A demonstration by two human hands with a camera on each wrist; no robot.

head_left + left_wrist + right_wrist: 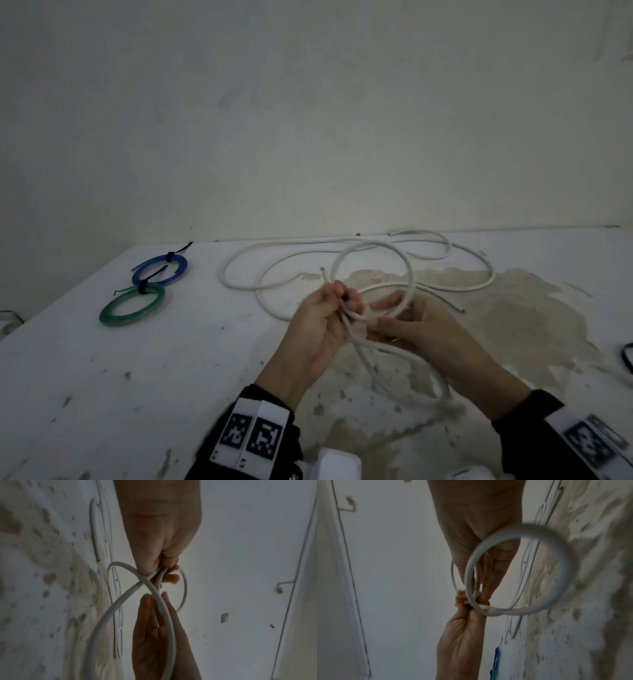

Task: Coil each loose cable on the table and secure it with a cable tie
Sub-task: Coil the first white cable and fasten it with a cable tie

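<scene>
The left hand (317, 318) is pinching the white cable (373, 270) close to its free end, with thumb and curled fingers gathered on the place where the turns cross, and one loop stands up above the hands while a second turn hangs below them. The right hand (421, 329) lies just beside it with the fingers mostly straight and relaxed, the cable running across them, so it guides more than it grips. The rest of the white cable is lying in wide curves on the table (102, 377) behind the hands. The blue coil (161, 270) and the green coil (132, 306) rest at the far left, each already closed with a black tie. To do this step well, I think the left hand should keep the crossing point firm and not open, and the right hand should bring each new turn to the same size as the first loop and lay it flat against the others, because a stiff cable likes to spring open
</scene>
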